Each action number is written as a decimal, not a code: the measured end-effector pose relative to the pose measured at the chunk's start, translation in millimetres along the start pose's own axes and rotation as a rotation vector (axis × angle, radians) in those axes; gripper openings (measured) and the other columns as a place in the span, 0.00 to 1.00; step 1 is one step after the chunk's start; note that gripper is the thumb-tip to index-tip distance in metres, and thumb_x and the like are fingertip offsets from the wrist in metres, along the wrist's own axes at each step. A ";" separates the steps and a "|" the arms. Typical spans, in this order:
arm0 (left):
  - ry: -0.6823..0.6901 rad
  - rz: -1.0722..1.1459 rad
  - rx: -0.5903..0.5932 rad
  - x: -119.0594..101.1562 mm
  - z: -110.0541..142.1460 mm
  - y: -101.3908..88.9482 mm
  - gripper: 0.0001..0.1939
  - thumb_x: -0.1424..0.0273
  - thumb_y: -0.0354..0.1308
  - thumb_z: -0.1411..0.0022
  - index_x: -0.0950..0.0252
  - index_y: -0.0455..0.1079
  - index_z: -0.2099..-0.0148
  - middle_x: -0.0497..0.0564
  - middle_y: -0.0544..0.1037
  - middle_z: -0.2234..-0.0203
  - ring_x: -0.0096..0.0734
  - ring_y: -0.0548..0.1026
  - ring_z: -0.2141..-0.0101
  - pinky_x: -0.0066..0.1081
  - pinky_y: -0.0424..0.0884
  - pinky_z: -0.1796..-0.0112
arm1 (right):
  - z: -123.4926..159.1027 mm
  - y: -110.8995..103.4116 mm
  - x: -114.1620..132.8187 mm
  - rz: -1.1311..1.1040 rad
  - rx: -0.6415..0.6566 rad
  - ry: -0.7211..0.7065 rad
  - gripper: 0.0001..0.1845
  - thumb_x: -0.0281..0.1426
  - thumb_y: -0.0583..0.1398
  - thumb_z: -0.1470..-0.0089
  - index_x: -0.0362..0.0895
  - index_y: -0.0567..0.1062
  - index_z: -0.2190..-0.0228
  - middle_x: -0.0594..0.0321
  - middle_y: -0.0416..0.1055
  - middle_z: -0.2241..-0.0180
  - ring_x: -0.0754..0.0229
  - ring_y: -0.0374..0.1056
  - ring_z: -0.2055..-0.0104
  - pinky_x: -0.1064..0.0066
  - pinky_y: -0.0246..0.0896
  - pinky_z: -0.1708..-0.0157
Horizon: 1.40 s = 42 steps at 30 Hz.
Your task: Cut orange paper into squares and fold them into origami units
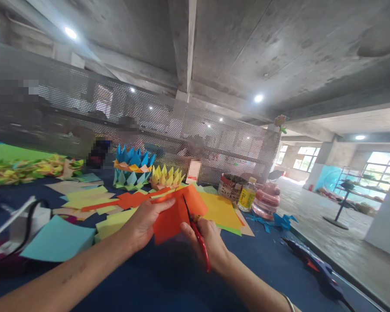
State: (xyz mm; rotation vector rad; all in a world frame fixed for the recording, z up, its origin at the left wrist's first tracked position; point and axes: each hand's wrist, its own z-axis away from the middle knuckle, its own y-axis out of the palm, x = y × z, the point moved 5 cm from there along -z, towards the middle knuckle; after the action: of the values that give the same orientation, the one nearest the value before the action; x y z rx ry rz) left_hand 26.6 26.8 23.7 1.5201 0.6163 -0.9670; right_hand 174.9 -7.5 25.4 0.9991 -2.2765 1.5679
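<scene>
My left hand [149, 219] grips the left side of an orange sheet of paper [169, 223], thumb on top. In my right hand [211, 242] is a pair of scissors [199, 240] with red handles and dark blades. The blades lie across the paper, pointing away from me; whether they are parted is hard to tell. Paper is held above the dark blue tabletop [156, 281]. Under and behind it lie a yellow sheet [219, 210] and orange pieces [133, 198]. A light blue sheet [60, 238] is left of my left hand.
Folded-paper crowns, one blue [133, 167] and one yellow [167, 177], stand at the back. A yellow-labelled bottle [247, 196], a pink ribbed container [266, 199] and blue scraps [281, 222] sit right. A glue gun [318, 264] lies near the right edge. A perforated metal partition [214, 143] rises behind.
</scene>
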 end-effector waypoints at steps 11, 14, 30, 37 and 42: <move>-0.056 0.029 0.046 3.4 1.3 3.3 0.07 0.74 0.62 0.43 0.70 0.77 0.61 0.58 0.84 0.72 0.38 0.80 0.78 0.32 0.75 0.75 | 3.0 -3.5 5.3 -0.085 0.047 0.019 0.27 0.56 0.49 0.41 0.46 0.59 0.76 0.69 0.58 0.83 0.65 0.58 0.80 0.73 0.46 0.79; -0.078 0.044 0.042 5.9 2.3 4.0 0.08 0.77 0.60 0.41 0.71 0.77 0.59 0.58 0.84 0.72 0.38 0.80 0.77 0.32 0.77 0.73 | 2.6 -3.4 5.2 -0.093 0.037 0.011 0.27 0.57 0.49 0.41 0.47 0.59 0.75 0.69 0.57 0.84 0.64 0.58 0.80 0.73 0.46 0.79; -0.096 0.023 0.066 4.7 8.6 10.2 0.08 0.77 0.59 0.38 0.73 0.75 0.56 0.57 0.84 0.72 0.37 0.81 0.76 0.31 0.78 0.71 | 1.1 -6.1 5.1 -0.058 -0.046 -0.024 0.30 0.57 0.48 0.42 0.46 0.55 0.81 0.70 0.54 0.84 0.68 0.48 0.81 0.73 0.43 0.79; -0.079 0.014 0.062 4.4 7.1 9.1 0.07 0.78 0.57 0.38 0.73 0.75 0.59 0.57 0.84 0.72 0.37 0.81 0.76 0.32 0.78 0.71 | -1.3 -3.3 -2.7 -0.034 -0.041 0.013 0.31 0.58 0.49 0.43 0.46 0.56 0.81 0.69 0.57 0.83 0.67 0.52 0.81 0.73 0.44 0.79; -0.086 0.015 0.077 6.0 4.4 8.1 0.08 0.76 0.59 0.39 0.71 0.76 0.58 0.56 0.84 0.72 0.39 0.81 0.76 0.32 0.77 0.72 | -1.7 -4.2 -2.1 -0.025 -0.034 0.035 0.32 0.61 0.50 0.45 0.46 0.56 0.81 0.69 0.56 0.83 0.67 0.51 0.81 0.73 0.43 0.79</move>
State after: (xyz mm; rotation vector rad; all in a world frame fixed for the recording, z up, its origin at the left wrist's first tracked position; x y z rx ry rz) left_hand 35.4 20.1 23.0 1.5407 0.5112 -1.0495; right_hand 178.9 -6.0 28.2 0.9800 -2.2508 1.5199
